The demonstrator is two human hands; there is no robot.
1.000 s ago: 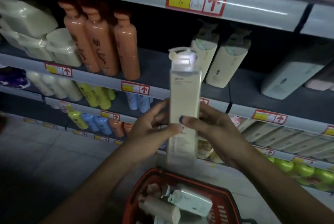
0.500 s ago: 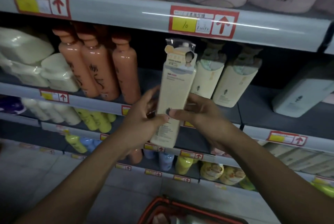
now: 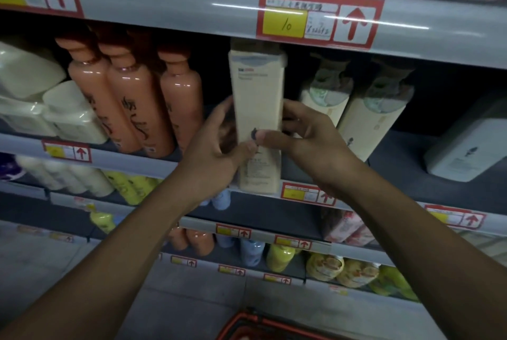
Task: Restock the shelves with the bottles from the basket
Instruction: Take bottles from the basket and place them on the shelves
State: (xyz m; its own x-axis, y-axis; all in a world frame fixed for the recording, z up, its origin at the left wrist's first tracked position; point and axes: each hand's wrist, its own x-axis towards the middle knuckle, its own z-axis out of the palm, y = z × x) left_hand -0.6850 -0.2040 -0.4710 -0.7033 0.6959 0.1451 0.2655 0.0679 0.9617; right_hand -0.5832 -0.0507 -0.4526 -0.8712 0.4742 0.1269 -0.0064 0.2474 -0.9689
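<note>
A tall cream bottle (image 3: pixel 258 98) stands upright at the front edge of the grey shelf (image 3: pixel 466 194), its top hidden under the shelf rail above. My left hand (image 3: pixel 216 153) grips its left side and my right hand (image 3: pixel 304 139) grips its right side, both thumbs across the front label. It sits in the gap between the orange bottles (image 3: pixel 131 109) and two similar cream bottles (image 3: pixel 365 117). The red basket (image 3: pixel 247 326) shows only its rim at the bottom edge.
White refill packs (image 3: pixel 41 103) lie at the left of the same shelf and a white pack (image 3: pixel 466 147) at the right. The upper shelf rail (image 3: pixel 192 7) with price tags hangs close above. Lower shelves hold yellow, blue and orange bottles.
Both hands have lifted the cream bottle from above the basket up and forward into the shelf gap. The view has risen, so the basket has dropped almost out of sight.
</note>
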